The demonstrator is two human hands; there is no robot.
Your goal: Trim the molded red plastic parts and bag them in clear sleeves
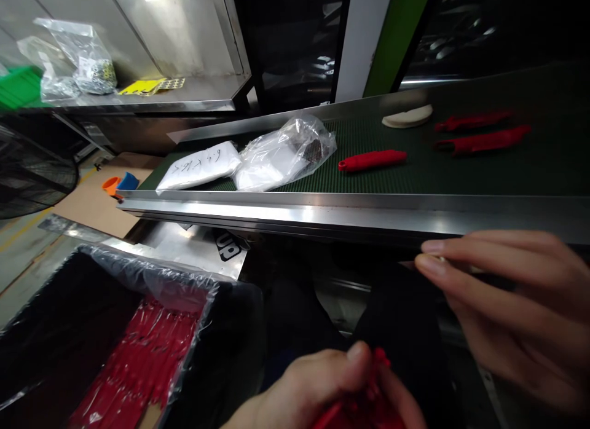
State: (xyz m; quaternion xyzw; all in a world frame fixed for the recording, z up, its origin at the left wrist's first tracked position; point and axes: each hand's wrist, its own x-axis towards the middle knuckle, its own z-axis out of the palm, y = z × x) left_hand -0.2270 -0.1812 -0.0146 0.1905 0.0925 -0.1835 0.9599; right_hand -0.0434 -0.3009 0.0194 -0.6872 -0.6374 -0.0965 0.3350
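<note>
My left hand (318, 380) is closed around a red plastic part (364, 410) at the bottom of the view; the fingers cover much of it. To the right, my right hand (516, 300) is raised, with thumb and finger pinched together. A thin, pale tip shows beside the pinch, too small and blurred to name. Beyond my hands, a long red plastic piece (373, 160) lies on the dark green conveyor belt (359, 182). Farther right on the belt are two more red pieces (488, 140), blurred, near an off-white curved pad (408, 117).
Clear plastic bags with white contents (281, 158) and a white packet with handwriting (203, 165) lie on the belt. A metal rail (322, 212) edges it. At lower left stands a lined bin (207, 300) holding many bagged red pieces. A fan (37, 152) stands far left.
</note>
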